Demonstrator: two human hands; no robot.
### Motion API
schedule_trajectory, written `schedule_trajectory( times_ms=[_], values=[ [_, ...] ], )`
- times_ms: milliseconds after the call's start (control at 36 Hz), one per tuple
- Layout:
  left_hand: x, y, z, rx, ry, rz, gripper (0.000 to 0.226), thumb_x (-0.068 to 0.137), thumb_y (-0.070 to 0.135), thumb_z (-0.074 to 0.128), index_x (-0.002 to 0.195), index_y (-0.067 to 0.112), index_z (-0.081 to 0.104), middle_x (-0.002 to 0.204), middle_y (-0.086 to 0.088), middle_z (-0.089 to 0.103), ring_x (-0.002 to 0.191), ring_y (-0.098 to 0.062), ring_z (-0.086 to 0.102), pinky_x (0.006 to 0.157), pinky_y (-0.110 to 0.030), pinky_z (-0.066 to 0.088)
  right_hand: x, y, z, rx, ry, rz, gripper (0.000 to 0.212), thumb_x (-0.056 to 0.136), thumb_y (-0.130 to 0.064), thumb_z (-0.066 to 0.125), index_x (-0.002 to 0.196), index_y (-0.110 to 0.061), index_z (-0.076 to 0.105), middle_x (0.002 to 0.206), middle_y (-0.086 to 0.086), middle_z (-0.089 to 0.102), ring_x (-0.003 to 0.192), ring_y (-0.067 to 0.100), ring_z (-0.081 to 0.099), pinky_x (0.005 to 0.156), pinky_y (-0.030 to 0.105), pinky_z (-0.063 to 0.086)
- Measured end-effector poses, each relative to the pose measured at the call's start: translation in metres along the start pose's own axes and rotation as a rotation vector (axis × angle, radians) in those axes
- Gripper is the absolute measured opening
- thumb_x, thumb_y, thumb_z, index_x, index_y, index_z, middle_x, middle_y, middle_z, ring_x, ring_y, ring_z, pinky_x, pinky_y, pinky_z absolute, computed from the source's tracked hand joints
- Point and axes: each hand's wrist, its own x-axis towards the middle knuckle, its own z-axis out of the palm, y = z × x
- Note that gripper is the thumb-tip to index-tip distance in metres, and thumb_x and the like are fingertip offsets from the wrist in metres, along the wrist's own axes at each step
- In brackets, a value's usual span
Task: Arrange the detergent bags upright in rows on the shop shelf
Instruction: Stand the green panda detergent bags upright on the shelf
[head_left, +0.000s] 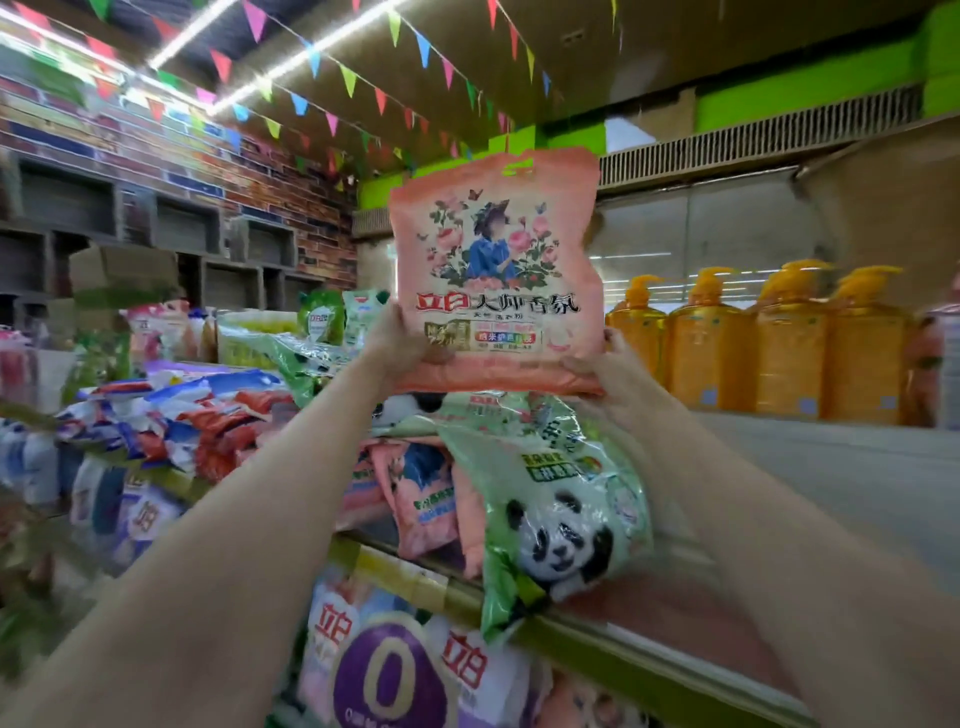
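Head view: at the centre of the frame a pink detergent bag (496, 270) is held upright, above a heap of bags on the shelf top. The left hand (397, 340) grips its lower left corner, fingers curled behind and thumb on the front; the right hand (605, 364) grips the lower right corner with fingers wrapped under the base. The bag looks like soft, glossy film over loose powder, so it probably sags and slips. Its base bulges, which suggests real weight low down. Holding it at the bottom corners seems sound. The cut-out handle at its top edge is the other likely hold.

Large red and black characters across the front read 立白大师香氛, under a picture of a figure among roses. The smaller print below is too blurred to read.

Below, right of centre, a green panda bag (566, 525) leans over the yellow-green shelf edge (613, 642) and could slide off. At the lower centre a purple bag (389, 670) shows 立白 and a large "0". At the right of the frame stand orange pump bottles (789, 343).
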Motion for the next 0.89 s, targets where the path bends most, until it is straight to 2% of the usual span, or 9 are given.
schedule_trajectory(
  times_ms=[83, 167, 250, 333, 417, 472, 667, 750, 889],
  values=[
    [-0.025, 0.012, 0.026, 0.022, -0.044, 0.054, 0.066, 0.071, -0.007, 0.071, 0.123, 0.014, 0.036, 0.124, -0.006, 0.055, 0.117, -0.022, 0.051, 0.108, -0.041, 0.039, -0.029, -0.009, -0.027, 0.118, 0.033, -0.003, 0.048, 0.084, 0.014, 0.051, 0.113, -0.022, 0.039, 0.105, 0.008, 0.061, 0.081, 0.025, 0.064, 0.061, 0.036, 0.059],
    [-0.05, 0.024, 0.056, -0.023, -0.177, 0.044, 0.07, 0.079, -0.009, 0.063, 0.128, 0.023, 0.024, 0.129, -0.005, 0.048, 0.122, -0.022, 0.046, 0.111, -0.044, 0.035, -0.054, -0.025, -0.059, 0.037, 0.114, 0.017, 0.042, 0.083, 0.012, 0.051, 0.107, -0.021, 0.04, 0.111, 0.014, 0.059, 0.081, 0.025, 0.063, 0.069, 0.042, 0.056],
    [-0.073, 0.036, 0.088, 0.015, -0.253, 0.054, 0.07, 0.078, -0.009, 0.064, 0.125, 0.022, 0.023, 0.122, -0.006, 0.05, 0.117, -0.022, 0.048, 0.11, -0.041, 0.036, -0.081, -0.04, -0.092, -0.008, 0.206, 0.102, 0.03, 0.076, 0.005, 0.058, 0.1, -0.012, 0.056, 0.086, 0.009, 0.072, 0.067, 0.021, 0.067, 0.063, 0.031, 0.055],
    [-0.101, 0.049, 0.124, 0.01, -0.268, 0.046, 0.07, 0.074, -0.007, 0.069, 0.127, 0.012, 0.027, 0.111, -0.003, 0.052, 0.11, -0.018, 0.051, 0.105, -0.031, 0.04, -0.118, -0.052, -0.124, -0.054, 0.251, 0.168, 0.012, 0.071, -0.005, 0.069, 0.079, -0.011, 0.062, 0.082, 0.009, 0.075, 0.065, 0.021, 0.07, 0.075, 0.034, 0.054],
    [-0.132, 0.063, 0.158, -0.048, -0.316, 0.009, 0.075, 0.074, -0.005, 0.071, 0.132, 0.006, 0.024, 0.105, 0.0, 0.054, 0.105, -0.019, 0.053, 0.098, -0.027, 0.044, -0.16, -0.066, -0.153, -0.033, 0.273, 0.154, 0.005, 0.086, 0.001, 0.058, 0.089, -0.002, 0.059, 0.055, 0.006, 0.069, 0.044, 0.018, 0.066, 0.041, 0.022, 0.051],
    [-0.146, 0.07, 0.179, -0.043, -0.336, -0.014, 0.073, 0.071, -0.001, 0.076, 0.129, 0.005, 0.032, 0.111, -0.003, 0.057, 0.1, -0.017, 0.055, 0.096, -0.028, 0.046, -0.185, -0.074, -0.173, -0.031, 0.307, 0.154, 0.005, 0.089, 0.003, 0.055, 0.086, 0.0, 0.056, 0.05, 0.006, 0.066, 0.04, 0.017, 0.064, 0.034, 0.02, 0.047],
    [-0.212, 0.112, 0.255, -0.008, -0.476, 0.003, 0.067, 0.064, 0.008, 0.083, 0.124, 0.003, 0.054, 0.121, -0.009, 0.062, 0.109, -0.025, 0.06, 0.099, -0.038, 0.049, -0.269, -0.101, -0.254, -0.092, 0.488, 0.158, 0.011, 0.085, 0.002, 0.061, 0.091, -0.003, 0.054, 0.057, 0.006, 0.069, 0.042, 0.016, 0.065, 0.036, 0.022, 0.049],
    [-0.245, 0.128, 0.291, -0.056, -0.547, 0.026, 0.069, 0.065, 0.004, 0.081, 0.125, 0.007, 0.048, 0.122, -0.005, 0.06, 0.11, -0.023, 0.058, 0.102, -0.038, 0.046, -0.305, -0.109, -0.288, -0.15, 0.569, 0.183, 0.01, 0.083, -0.003, 0.065, 0.088, -0.004, 0.056, 0.077, 0.009, 0.075, 0.051, 0.017, 0.068, 0.044, 0.022, 0.05],
    [-0.297, 0.145, 0.349, -0.138, -0.667, 0.069, 0.09, 0.06, 0.01, 0.084, 0.136, 0.007, 0.036, 0.13, -0.006, 0.054, 0.114, -0.024, 0.054, 0.102, -0.037, 0.045, -0.37, -0.13, -0.334, -0.238, 0.685, 0.188, 0.008, 0.086, -0.004, 0.062, 0.084, -0.005, 0.055, 0.069, 0.005, 0.064, 0.045, 0.015, 0.062, 0.038, 0.017, 0.043]
  ],
)
